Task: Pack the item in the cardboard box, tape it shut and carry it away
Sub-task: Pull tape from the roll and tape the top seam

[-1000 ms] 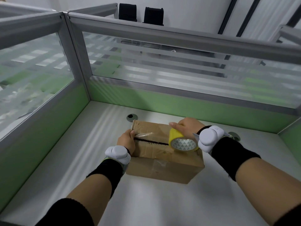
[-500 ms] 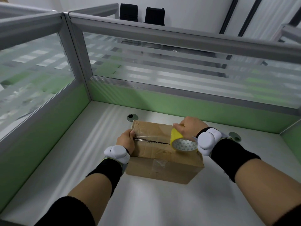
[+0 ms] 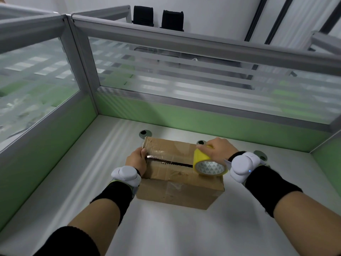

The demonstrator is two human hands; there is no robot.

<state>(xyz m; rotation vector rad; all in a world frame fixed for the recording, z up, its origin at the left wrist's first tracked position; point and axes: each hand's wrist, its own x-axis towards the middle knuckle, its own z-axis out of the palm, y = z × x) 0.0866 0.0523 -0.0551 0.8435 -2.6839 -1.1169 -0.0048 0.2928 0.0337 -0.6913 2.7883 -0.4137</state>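
- Far left on my feed, a green-and-glass partition (image 3: 46, 111) walls in the white desk (image 3: 88, 182).
- The person's left hand (image 3: 136, 160) is curled over the left end of the cardboard box (image 3: 177, 193), with the thumb lying on top where the tape strip (image 3: 162, 154) starts. The fingers run down the hidden side, so I read this as a grip rather than see it whole.
- The box sits on the desk between the two forearms, flaps down, with a narrow dark seam (image 3: 175, 164) along the middle of its top.
- The clear, shiny strip runs from the thumb along that seam towards the roll.
- A yellow tape roll (image 3: 209, 165) stands on edge at the right end of the box top — right over the seam.
- The right hand (image 3: 218, 150) wraps over the roll from above, fingers curled round its yellow rim.
- Behind the box's left corner, a round cable grommet (image 3: 145, 133) sits in the desk.
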